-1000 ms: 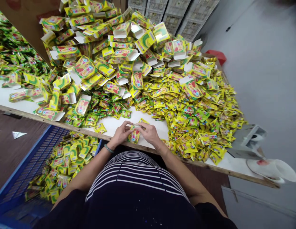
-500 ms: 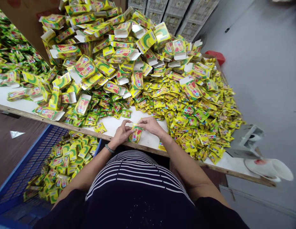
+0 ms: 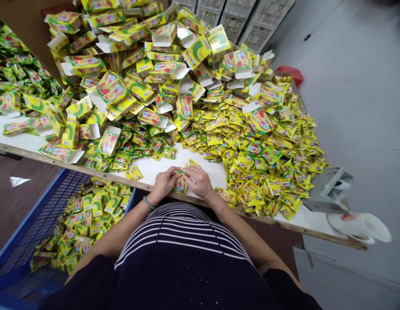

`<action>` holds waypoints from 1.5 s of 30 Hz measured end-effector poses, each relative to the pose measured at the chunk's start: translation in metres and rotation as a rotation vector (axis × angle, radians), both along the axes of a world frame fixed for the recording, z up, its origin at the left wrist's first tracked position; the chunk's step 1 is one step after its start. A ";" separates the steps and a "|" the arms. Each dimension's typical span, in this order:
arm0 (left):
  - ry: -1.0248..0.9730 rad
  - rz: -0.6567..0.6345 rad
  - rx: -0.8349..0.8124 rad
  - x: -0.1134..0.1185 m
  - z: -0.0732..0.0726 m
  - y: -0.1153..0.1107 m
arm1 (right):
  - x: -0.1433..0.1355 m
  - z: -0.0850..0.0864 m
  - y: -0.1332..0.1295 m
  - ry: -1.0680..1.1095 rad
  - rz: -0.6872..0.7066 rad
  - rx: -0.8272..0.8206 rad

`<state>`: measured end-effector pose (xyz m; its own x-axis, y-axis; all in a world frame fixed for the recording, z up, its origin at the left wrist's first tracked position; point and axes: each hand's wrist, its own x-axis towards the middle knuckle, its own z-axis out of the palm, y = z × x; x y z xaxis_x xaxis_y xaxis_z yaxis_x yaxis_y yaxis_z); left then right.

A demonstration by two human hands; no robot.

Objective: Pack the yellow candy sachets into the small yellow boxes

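Observation:
Between both hands, a small yellow and green box (image 3: 180, 184) stands at the table's front edge. My left hand (image 3: 165, 183) wears a bead bracelet and has its fingers closed on the box's left side. From the right, my right hand (image 3: 198, 181) is closed over the box's upper right part, its fingers partly covering it. Just behind the right fingers lies a yellow packet (image 3: 191, 162). Another yellow packet (image 3: 133, 173) rests on the white table left of my hands. Small yellow packets (image 3: 251, 172) are heaped to the right.
Open boxes (image 3: 167, 71) form a tall pile behind, with green packets (image 3: 138, 140) below it. A blue crate (image 3: 29, 219) holding boxes stands lower left. A grey dispenser (image 3: 329, 189) and a white container (image 3: 358, 226) sit at the table's right end.
My right hand has come down and nearer the front edge, now covering more of the box. A yellow packet shows behind its fingers.

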<state>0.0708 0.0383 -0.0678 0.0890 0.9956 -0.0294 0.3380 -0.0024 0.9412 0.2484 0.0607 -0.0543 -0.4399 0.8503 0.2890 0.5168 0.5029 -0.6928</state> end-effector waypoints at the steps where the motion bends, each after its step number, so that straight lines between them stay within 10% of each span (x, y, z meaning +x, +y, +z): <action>1: -0.023 0.002 -0.009 0.002 0.001 0.002 | -0.002 -0.002 -0.003 0.011 -0.027 -0.005; 6: 0.012 0.040 0.018 -0.041 0.043 0.002 | 0.007 -0.010 0.001 0.107 -0.213 -0.095; 12: 0.644 -0.187 -0.046 -0.144 0.109 -0.011 | 0.034 -0.025 0.032 -0.096 -0.498 -0.134; 23: 0.880 0.059 0.092 -0.003 0.031 0.094 | 0.021 -0.039 0.012 -0.143 -0.438 -0.216; 33: 0.839 -0.014 -0.075 0.009 0.014 0.060 | 0.032 -0.030 0.009 0.206 -0.384 -0.470; 45: -0.573 0.009 -0.485 0.006 0.012 0.040 | 0.016 -0.010 0.010 0.380 -0.252 -0.585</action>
<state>0.0764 0.0779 -0.0563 0.2146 0.8833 -0.4168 -0.2077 0.4582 0.8642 0.2642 0.0702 -0.0644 -0.1707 0.9740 -0.1491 0.2386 -0.1059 -0.9653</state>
